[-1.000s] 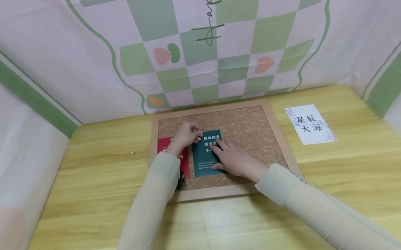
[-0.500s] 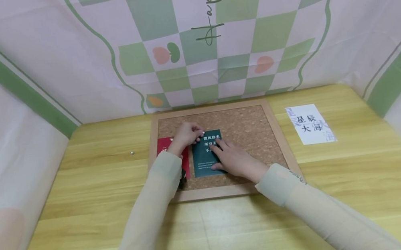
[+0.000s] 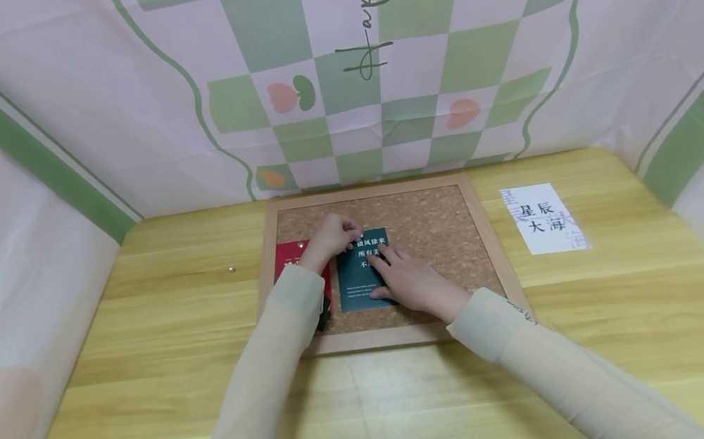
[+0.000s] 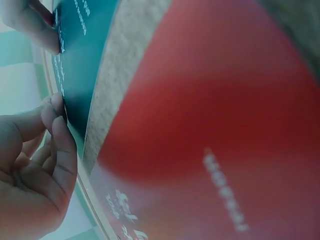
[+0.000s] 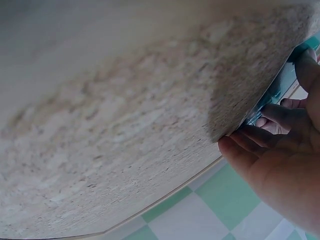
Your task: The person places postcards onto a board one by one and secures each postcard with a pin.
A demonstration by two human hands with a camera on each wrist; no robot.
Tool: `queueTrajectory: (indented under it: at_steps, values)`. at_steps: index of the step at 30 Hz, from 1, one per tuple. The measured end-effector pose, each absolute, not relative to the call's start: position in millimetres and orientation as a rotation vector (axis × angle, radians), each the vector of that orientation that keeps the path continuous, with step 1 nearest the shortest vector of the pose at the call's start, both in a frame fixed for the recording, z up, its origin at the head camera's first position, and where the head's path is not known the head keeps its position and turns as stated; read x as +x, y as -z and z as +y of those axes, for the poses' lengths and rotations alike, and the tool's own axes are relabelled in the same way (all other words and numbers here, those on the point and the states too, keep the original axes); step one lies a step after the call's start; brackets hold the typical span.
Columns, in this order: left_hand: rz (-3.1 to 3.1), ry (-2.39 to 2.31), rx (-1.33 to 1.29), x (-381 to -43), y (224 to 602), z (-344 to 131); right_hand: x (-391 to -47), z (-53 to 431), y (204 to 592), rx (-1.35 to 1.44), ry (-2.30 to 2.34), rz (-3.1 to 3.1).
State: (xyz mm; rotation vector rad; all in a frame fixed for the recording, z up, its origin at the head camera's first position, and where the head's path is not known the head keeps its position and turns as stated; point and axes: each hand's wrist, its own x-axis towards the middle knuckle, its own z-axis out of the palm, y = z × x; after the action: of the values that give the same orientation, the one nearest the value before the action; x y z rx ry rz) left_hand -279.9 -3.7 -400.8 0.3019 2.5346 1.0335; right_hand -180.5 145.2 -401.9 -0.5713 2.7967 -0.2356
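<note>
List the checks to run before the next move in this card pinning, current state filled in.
1. Green card lies on the corkboard, apart from the red card: ok.
2. Right hand rests on the green card: ok.
3. Working pin is at the left hand's fingertips, by the green card's top edge: ok.
4. Working pin is fully pushed in: cannot tell.
5. Spare pin is on the table, left of the corkboard: ok.
6. White card is on the corkboard: not ok, it lies on the table to the right.
</note>
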Motion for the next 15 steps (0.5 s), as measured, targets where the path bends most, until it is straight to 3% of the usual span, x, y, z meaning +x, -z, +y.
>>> queueTrajectory:
  at_steps: [15]
  values:
    - [2.524,-1.073,0.262,-280.3,403.1,-5.8,-181.8,145.3,406.2,-0.57,0.236,2.802]
